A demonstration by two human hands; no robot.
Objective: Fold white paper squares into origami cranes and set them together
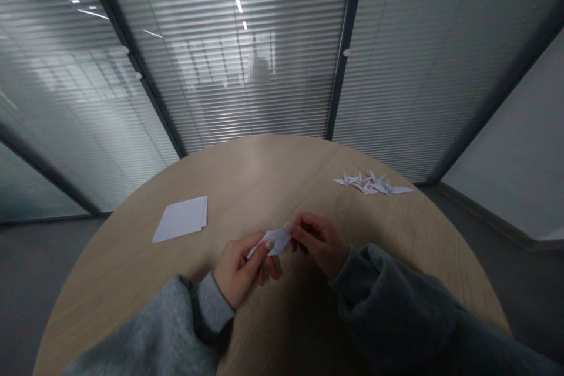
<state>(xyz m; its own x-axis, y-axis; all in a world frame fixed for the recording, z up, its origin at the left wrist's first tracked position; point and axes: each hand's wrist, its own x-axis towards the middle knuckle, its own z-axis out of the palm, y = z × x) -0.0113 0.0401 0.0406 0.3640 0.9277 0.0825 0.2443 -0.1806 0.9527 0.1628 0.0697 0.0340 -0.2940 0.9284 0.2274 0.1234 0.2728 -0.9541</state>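
A small folded piece of white paper is held just above the round wooden table, near its front. My left hand pinches the paper's left end between thumb and fingers. My right hand pinches its right end, fingers curled. Both arms wear grey sleeves.
A stack of white paper sheets lies on the table to the left. Several small folded white paper figures lie in a cluster at the far right. Glass walls with blinds stand behind the table; grey floor surrounds it.
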